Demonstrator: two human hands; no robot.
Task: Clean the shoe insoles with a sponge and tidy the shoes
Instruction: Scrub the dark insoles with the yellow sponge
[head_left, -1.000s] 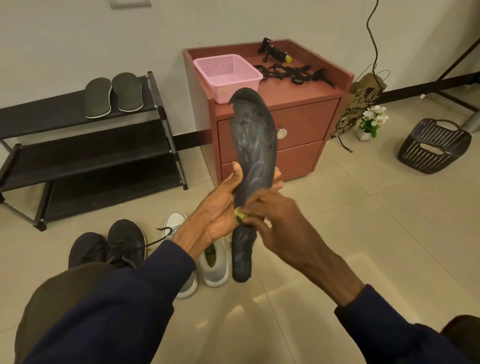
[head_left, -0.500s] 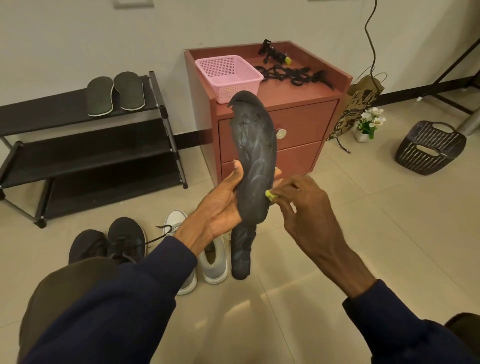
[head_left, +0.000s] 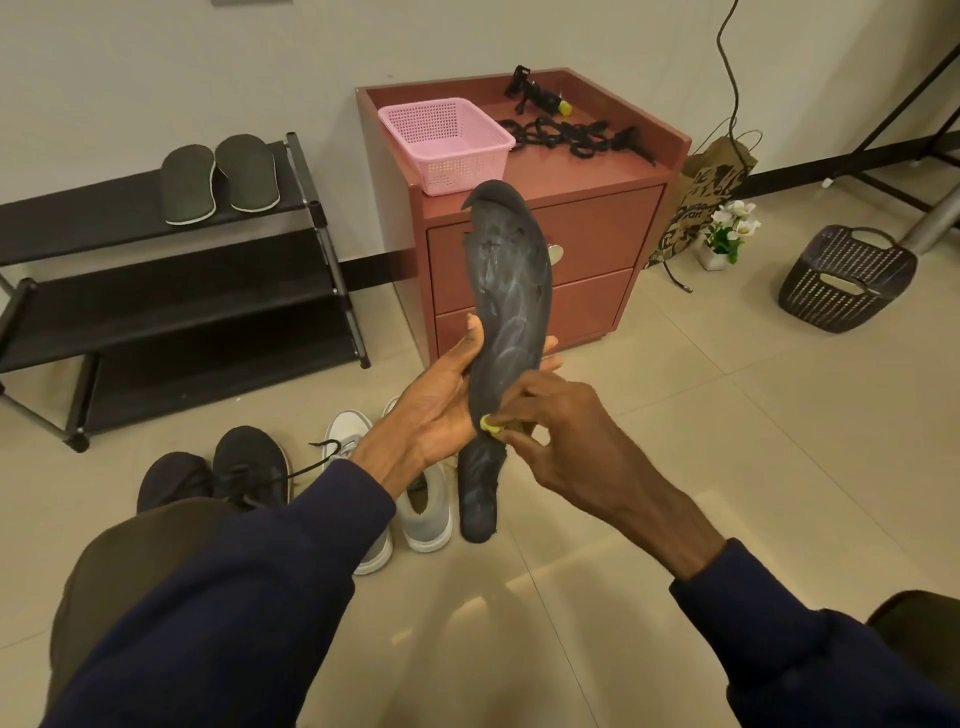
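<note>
Dark insole: upright, clamped in the left hand grip.
Sponge: pinched by the right hand, now lower on the insole, beside the left grip.
Writing: paper bag print unreadable.

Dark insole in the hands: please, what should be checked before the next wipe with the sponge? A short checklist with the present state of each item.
1. Insole held securely: the left hand grips the dark insole at its middle, upright. Ok.
2. Sponge ready: the right hand pinches the yellow sponge against the insole's lower part. Ok.
3. Front surface clean: pale streaks show on the upper half. Not ok.
4. Back surface clean: it faces away from the camera. Cannot tell.
5. Place to put it afterwards: two insoles lie on the top shelf of the shoe rack, with bare shelf beside them. Ok.
</note>
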